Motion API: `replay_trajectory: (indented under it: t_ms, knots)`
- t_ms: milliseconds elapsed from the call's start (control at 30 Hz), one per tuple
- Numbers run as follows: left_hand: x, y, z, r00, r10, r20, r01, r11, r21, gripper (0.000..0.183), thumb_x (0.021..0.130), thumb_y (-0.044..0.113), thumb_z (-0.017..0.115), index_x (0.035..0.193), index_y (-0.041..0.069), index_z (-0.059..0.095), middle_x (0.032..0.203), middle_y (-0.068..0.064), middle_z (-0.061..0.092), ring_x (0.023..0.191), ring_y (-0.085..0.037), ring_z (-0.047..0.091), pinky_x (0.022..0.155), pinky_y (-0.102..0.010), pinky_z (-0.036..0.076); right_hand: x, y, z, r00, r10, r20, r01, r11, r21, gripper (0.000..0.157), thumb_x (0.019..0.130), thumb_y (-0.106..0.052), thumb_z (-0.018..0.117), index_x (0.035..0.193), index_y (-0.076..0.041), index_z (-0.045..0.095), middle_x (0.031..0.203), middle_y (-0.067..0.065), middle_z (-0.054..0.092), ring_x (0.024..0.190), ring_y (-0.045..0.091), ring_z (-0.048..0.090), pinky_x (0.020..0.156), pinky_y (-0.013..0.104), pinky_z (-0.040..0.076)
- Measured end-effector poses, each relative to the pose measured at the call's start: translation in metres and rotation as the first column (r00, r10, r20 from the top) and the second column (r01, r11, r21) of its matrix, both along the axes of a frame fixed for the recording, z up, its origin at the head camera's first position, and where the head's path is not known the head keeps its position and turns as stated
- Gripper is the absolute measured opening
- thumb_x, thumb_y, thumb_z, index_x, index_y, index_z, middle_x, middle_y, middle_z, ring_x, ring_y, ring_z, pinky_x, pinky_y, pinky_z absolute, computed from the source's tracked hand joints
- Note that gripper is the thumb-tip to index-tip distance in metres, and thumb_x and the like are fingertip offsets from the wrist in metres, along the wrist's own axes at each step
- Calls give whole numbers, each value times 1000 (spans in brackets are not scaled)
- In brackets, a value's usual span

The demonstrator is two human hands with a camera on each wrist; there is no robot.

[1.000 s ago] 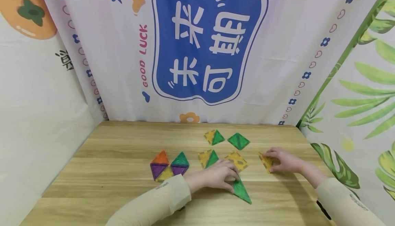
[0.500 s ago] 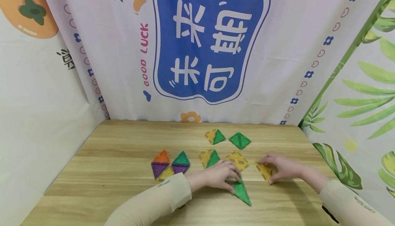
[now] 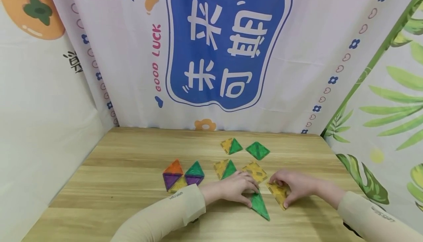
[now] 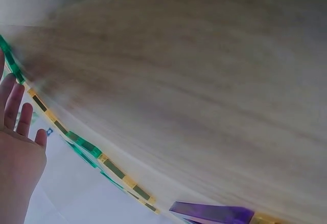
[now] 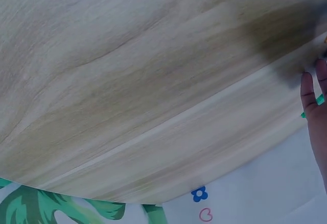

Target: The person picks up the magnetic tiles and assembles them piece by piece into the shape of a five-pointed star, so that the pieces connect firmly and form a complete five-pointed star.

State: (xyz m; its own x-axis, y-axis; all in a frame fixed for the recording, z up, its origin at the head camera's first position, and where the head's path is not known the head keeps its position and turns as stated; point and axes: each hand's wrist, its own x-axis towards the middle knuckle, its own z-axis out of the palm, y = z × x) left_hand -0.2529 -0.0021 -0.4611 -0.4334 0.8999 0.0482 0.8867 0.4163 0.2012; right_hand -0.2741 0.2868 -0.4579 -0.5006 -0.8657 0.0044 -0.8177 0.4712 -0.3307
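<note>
In the head view my right hand pinches a translucent yellow triangular magnetic tile between thumb and fingertips, just above or on the table. My left hand holds a long green triangular tile by its left edge, thumb near its middle. The two tiles lie close, with a narrow gap between them. Beyond the left fingers lies a yellow square of two tiles. A yellow-and-green pair sits partly behind the left hand. In the left wrist view the left hand shows at the edge.
Farther back on the wooden table are another yellow-green pair and a green diamond pair. At left is a group of orange, purple, yellow and teal triangles, partly near the left sleeve. Printed cloth hangs behind.
My right hand has slid the yellow tile left and nearer, toward the long green tile, turning it slightly. The left hand and its green tile have hardly moved.
</note>
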Motion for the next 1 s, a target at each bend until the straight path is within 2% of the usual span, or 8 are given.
replay_trajectory:
  t_ms: [200, 400, 667, 1000]
  knots:
    - [0, 2, 1, 999, 5, -31, -6, 1000, -16, 47, 82, 50, 67, 122, 26, 63, 129, 12, 56, 124, -9, 42, 104, -33, 32, 3, -8, -1, 1000, 25, 6, -25, 1000, -5, 75, 64, -57, 78, 121, -15, 53, 82, -3, 50, 74, 8, 45, 66, 16, 37]
    - [0, 2, 0, 999, 11, -30, -12, 1000, -9, 48, 81, 51, 67, 122, 26, 63, 128, 13, 55, 124, -8, 41, 104, -33, 32, 5, -16, -3, 998, 50, -36, -51, 999, -13, 76, 63, -60, 77, 120, -16, 54, 81, -6, 49, 73, 4, 43, 66, 15, 37]
    - [0, 5, -1, 998, 24, -57, -24, 1000, -7, 47, 82, 51, 66, 121, 26, 64, 128, 13, 55, 123, -8, 42, 101, -31, 33, 10, -23, -4, 998, 48, -27, -49, 998, -48, 68, 63, -58, 78, 112, -18, 54, 83, -6, 50, 72, 4, 44, 64, 15, 37]
    - [3, 8, -1, 995, 28, -95, -31, 999, -22, 47, 82, 52, 65, 120, 26, 64, 128, 13, 56, 122, -8, 43, 102, -32, 34, 11, -26, -6, 999, 36, -18, -36, 999, -21, 63, 64, -60, 77, 108, -20, 55, 87, -8, 51, 75, 4, 46, 66, 16, 39]
